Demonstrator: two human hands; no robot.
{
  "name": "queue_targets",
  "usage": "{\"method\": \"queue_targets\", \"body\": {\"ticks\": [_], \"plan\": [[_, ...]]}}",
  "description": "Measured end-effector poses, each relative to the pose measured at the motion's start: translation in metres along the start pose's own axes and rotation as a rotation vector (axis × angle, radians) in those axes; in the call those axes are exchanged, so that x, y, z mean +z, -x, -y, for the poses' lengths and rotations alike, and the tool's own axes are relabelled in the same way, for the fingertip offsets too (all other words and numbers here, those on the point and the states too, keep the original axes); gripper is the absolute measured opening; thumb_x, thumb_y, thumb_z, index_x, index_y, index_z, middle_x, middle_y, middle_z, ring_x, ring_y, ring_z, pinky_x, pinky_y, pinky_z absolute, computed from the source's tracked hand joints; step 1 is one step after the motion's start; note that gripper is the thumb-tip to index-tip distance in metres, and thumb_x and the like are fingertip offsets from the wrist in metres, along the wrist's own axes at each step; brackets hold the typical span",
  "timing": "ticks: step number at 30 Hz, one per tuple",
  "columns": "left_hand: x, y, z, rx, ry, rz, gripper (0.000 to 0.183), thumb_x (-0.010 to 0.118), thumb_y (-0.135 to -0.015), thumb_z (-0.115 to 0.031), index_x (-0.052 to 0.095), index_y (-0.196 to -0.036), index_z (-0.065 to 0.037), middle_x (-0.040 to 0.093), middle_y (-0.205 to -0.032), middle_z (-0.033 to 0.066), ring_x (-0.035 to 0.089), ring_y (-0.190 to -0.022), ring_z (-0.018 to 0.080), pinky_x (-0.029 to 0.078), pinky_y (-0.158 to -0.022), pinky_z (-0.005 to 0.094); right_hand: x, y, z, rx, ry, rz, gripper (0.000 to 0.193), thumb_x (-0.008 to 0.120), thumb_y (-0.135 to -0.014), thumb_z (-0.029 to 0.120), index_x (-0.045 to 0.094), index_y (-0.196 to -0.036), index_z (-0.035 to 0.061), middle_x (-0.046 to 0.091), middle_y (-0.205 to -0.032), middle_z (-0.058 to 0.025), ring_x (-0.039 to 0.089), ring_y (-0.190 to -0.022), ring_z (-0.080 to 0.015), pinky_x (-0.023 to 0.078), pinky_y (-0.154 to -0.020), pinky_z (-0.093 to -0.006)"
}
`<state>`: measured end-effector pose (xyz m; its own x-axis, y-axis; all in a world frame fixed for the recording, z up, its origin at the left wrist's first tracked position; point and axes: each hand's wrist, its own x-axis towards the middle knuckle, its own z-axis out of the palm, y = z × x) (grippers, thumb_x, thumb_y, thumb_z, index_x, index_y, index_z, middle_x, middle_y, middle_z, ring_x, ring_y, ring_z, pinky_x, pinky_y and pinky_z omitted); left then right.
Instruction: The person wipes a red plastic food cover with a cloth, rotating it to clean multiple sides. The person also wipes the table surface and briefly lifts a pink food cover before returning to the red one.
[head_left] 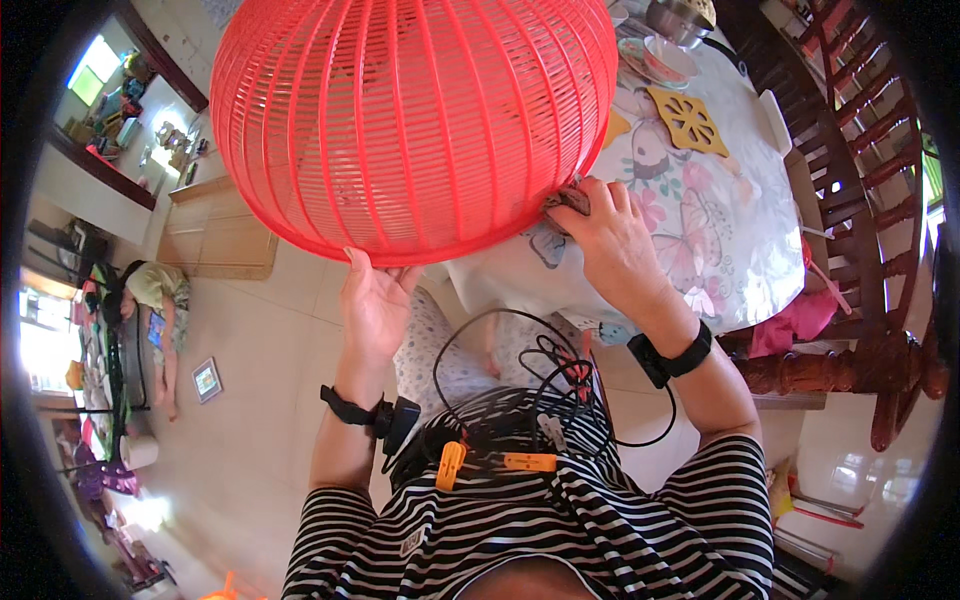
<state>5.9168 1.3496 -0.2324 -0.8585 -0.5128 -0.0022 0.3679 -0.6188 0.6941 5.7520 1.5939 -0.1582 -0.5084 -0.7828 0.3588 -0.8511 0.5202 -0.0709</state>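
A large red plastic mesh food cover (410, 130), shaped like a dome, is held up in front of me and overlaps the table's left side. My left hand (373, 300) grips its near rim, thumb on the outside and the other fingers partly hidden behind the edge. At the rim's right side, my right hand (612, 235) is closed on a small crumpled, dark cloth-like piece (570, 197), which lies against the rim. Both wrists carry black straps with small devices.
The table (740, 250) has a glossy flowered, butterfly-print covering. On it are a yellow cut-out trivet (688, 121), a bowl (668, 62) and a metal pot (680, 20). Dark wooden railing (850, 200) stands right. Black cables (555, 365) hang before me. Another person (160, 300) is at left.
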Motion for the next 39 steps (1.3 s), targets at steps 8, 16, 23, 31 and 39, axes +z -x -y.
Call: {"method": "queue_targets", "body": {"ticks": [8, 16, 23, 31, 39], "plan": [[-0.051, -0.009, -0.052, 0.118, -0.128, -0.152, 0.046, 0.046, -0.107, -0.041, 0.048, -0.139, -0.009, 0.057, -0.139, 0.0059, 0.061, -0.119, 0.0207, 0.057, -0.096, 0.0406, 0.016, -0.007, -0.028, 0.221, 0.021, -0.073, 0.039, 0.063, -0.081, 0.004, 0.064, -0.119, 0.0113, 0.052, -0.116, -0.0163, 0.053, -0.108, -0.0379, 0.049, -0.092, -0.0473], [-0.046, -0.001, -0.032, 0.028, -0.097, -0.141, 0.047, 0.046, -0.107, -0.042, 0.048, -0.138, -0.007, 0.058, -0.136, 0.0089, 0.061, -0.12, 0.0238, 0.054, -0.102, 0.0443, 0.0, -0.002, -0.002, 0.29, -0.411, -0.43, 0.05, 0.072, -0.075, 0.001, 0.063, -0.124, 0.0065, 0.051, -0.118, -0.0202, 0.054, -0.111, -0.0414, 0.049, -0.095, -0.0439], [-0.011, -0.003, -0.027, 0.018, -0.077, -0.22, 0.042, 0.043, -0.108, -0.038, 0.051, -0.136, -0.008, 0.059, -0.137, 0.0092, 0.059, -0.122, 0.0234, 0.053, -0.103, 0.0435, 0.016, 0.005, 0.03, -0.023, -0.15, -0.359, 0.057, 0.063, -0.078, -0.002, 0.057, -0.134, 0.0013, 0.047, -0.117, -0.0205, 0.051, -0.105, -0.0387, 0.049, -0.092, -0.0439], [-0.019, -0.004, -0.027, 0.041, -0.092, -0.17, 0.043, 0.043, -0.108, -0.039, 0.049, -0.138, -0.009, 0.058, -0.138, 0.0082, 0.058, -0.123, 0.0229, 0.052, -0.103, 0.0426, 0.007, 0.014, 0.028, -0.064, -0.144, -0.094, 0.057, 0.059, -0.077, 0.0, 0.054, -0.134, -0.0024, 0.047, -0.117, -0.0216, 0.05, -0.108, -0.0398, 0.051, -0.091, -0.0422], [-0.016, -0.005, -0.027, 0.019, -0.109, -0.227, 0.051, 0.043, -0.107, -0.044, 0.044, -0.143, -0.008, 0.055, -0.14, 0.0109, 0.057, -0.125, 0.0267, 0.051, -0.106, 0.0457, 0.01, 0.006, 0.048, -0.138, -0.158, -0.14, 0.047, 0.059, -0.08, 0.005, 0.063, -0.126, 0.0039, 0.048, -0.112, -0.0168, 0.052, -0.106, -0.0375, 0.052, -0.087, -0.0415]]}}
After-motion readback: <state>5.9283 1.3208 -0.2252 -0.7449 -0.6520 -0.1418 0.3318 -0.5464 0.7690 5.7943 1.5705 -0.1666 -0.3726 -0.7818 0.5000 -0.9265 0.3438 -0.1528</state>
